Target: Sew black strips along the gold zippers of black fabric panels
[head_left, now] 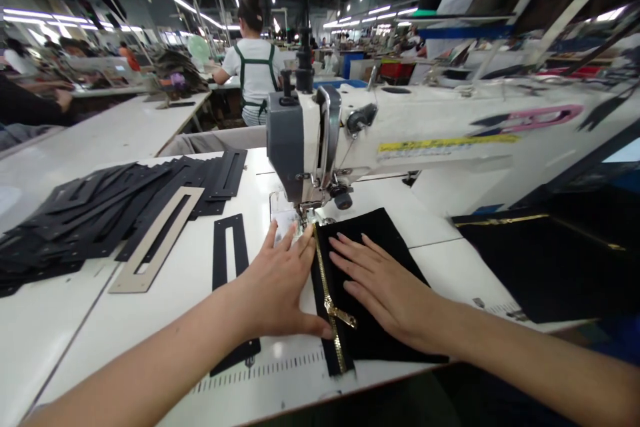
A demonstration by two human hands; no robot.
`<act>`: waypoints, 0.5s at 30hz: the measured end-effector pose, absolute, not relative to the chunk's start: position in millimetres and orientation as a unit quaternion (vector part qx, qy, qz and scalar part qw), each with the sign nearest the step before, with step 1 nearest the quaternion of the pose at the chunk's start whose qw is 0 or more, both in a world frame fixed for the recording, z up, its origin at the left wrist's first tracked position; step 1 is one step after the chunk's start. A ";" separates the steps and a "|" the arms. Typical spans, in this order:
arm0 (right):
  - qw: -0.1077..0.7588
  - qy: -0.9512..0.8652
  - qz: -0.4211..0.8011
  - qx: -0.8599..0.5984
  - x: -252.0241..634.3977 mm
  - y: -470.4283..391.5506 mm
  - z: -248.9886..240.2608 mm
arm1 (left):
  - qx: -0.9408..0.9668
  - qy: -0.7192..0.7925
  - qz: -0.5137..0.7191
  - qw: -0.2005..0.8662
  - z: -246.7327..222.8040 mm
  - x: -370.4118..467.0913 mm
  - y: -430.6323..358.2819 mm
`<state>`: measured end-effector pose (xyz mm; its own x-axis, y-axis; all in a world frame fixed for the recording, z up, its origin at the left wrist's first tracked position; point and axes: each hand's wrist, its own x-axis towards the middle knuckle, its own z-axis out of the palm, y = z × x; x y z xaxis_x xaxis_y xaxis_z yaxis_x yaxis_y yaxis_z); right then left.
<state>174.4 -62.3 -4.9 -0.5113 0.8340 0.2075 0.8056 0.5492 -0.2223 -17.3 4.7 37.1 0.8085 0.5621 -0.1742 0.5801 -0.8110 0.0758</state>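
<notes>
A black fabric piece point(400, 267) with a gold zipper point(323, 273) lies flat under the needle area of a white sewing machine point(400, 127). My left hand point(280, 280) rests with fingers spread along the zipper's left edge, its fingertips close to the presser foot point(301, 210) and its thumb touching the zipper tape. Flat on the black fabric, right of the zipper, lies my right hand point(385, 287), fingers stretched out. The gold zipper pull point(345, 317) sits between the two hands. Beside my left hand is a black slotted strip point(230, 247), partly hidden by that arm.
A heap of black slotted pieces point(95, 213) spreads over the table's left side, with a beige slotted piece point(157, 240) on top. More black fabric with gold zippers point(550, 260) lies at the right. A person in green straps point(255, 67) is beyond the machine.
</notes>
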 end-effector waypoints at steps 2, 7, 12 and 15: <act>0.166 -0.858 0.038 -0.484 175.0 -58.2 -9.8 | 0.951 0.298 -0.033 0.069 37.6 -21.2 -0.4; 0.174 -0.862 -0.012 -0.476 173.3 -54.5 -18.7 | 0.968 0.227 0.056 0.094 31.7 -31.7 -42.8; 0.183 -0.871 -0.025 -0.455 173.5 -53.3 -18.8 | 0.976 0.179 0.111 0.047 22.5 -66.2 -68.9; 0.198 -0.870 -0.026 -0.450 170.8 -46.8 -15.3 | 0.935 0.338 0.099 -0.023 30.8 -101.9 -71.5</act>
